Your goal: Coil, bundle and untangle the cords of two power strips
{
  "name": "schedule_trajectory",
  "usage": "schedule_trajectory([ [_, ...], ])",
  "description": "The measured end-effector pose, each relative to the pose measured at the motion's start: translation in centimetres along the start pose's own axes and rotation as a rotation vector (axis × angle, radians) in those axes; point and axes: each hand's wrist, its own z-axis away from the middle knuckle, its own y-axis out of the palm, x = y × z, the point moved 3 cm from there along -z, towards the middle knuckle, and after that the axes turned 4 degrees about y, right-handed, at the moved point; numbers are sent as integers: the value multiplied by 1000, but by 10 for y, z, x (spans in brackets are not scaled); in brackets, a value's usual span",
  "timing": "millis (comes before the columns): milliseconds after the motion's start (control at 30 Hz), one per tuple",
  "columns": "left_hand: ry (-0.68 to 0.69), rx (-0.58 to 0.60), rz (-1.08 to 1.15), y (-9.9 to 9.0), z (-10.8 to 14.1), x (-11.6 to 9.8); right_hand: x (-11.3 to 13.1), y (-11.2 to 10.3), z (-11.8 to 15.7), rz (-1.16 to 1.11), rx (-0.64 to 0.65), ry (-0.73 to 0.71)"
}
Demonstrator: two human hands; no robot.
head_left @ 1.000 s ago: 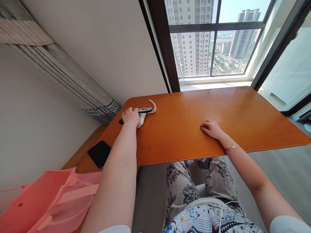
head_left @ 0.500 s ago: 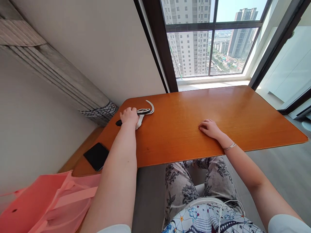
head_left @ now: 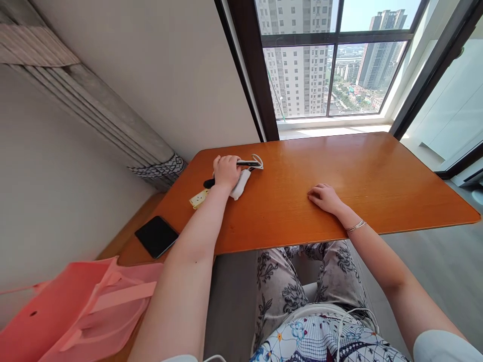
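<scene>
My left hand [head_left: 227, 172] is closed around a bundle at the left part of the table. A looped white cable [head_left: 258, 161] and a slim black piece [head_left: 247, 163] stick out on its right side. A white elongated piece [head_left: 240, 185] hangs or lies just below the fingers, and a dark rounded end [head_left: 209, 183] shows on the left. Under my forearm, partly hidden, lies a pale yellow block with dark marks [head_left: 198, 199]. My right hand [head_left: 325, 198] rests on the tabletop, fingers loosely bent, with nothing in it.
The brown wooden table [head_left: 287, 201] spans the view. A black tablet [head_left: 156, 236] lies at its left end, near a pink bag-like item [head_left: 86, 306]. A gathered curtain [head_left: 124, 136] hangs by the left wall, and a window [head_left: 332, 75] stands behind the table.
My left hand has moved right and slightly away from me, carrying the bundle with the cable. The pale yellow block now shows beside my forearm. My right hand stays in place.
</scene>
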Motion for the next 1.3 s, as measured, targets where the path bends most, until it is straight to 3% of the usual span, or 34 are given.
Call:
schedule_trajectory([
  [133, 186, -39, 98, 3, -2, -54, -3, 1, 1, -136, -73, -13],
  [333, 390, -95, 299, 10, 20, -129, 0, -10, 5, -240, -318, -36],
  [533, 489, -111, 434, 18, 46, -180, 10, -16, 6, -192, -358, -121],
  [667, 428, -175, 449, 25, 54, -178, 8, -15, 4, -199, -368, -38],
  [800, 206, -294, 459, 36, 57, -150, 2, -23, -4, -271, -384, 130],
  [900, 100, -294, 529, 51, 60, -133, -4, -36, -17, -347, -415, 190],
  [1067, 13, -255, 739, 75, 62, -122, -16, -46, -46, -720, -345, 190],
  [1300, 28, -136, 645, 76, 62, -119, -36, -28, -55, -1314, -386, 459],
])
